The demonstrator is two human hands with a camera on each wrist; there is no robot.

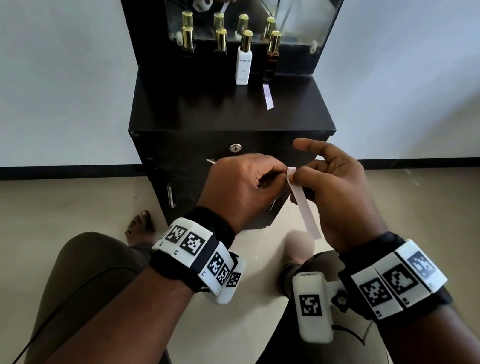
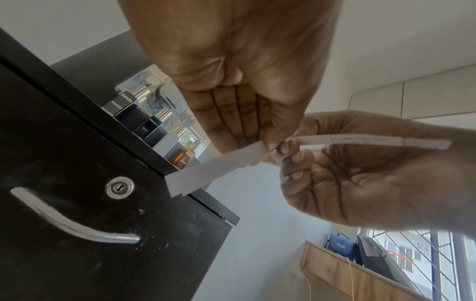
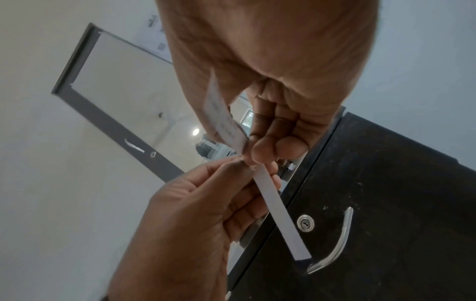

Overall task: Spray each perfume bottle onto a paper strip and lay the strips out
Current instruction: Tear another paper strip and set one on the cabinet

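Observation:
Four gold-capped perfume bottles stand in a row on the black cabinet top (image 1: 200, 106): two black ones (image 1: 187, 47) (image 1: 221, 49), a white one (image 1: 243, 64) and an amber one (image 1: 271, 61). One paper strip (image 1: 268, 96) lies flat in front of the amber bottle. Both hands meet in front of the cabinet drawer. My left hand (image 1: 277, 173) pinches a small stack of strips (image 2: 219, 169), which its fingers hide in the head view. My right hand (image 1: 298, 175) pinches the end of a single strip (image 1: 304, 206) that runs back towards my right wrist.
A mirror (image 1: 291, 7) stands behind the bottles and reflects them and the hands. The drawer front carries a lock (image 1: 235, 148) and a metal handle (image 2: 72, 222). I sit on the floor with my knees under the hands; white walls lie on either side.

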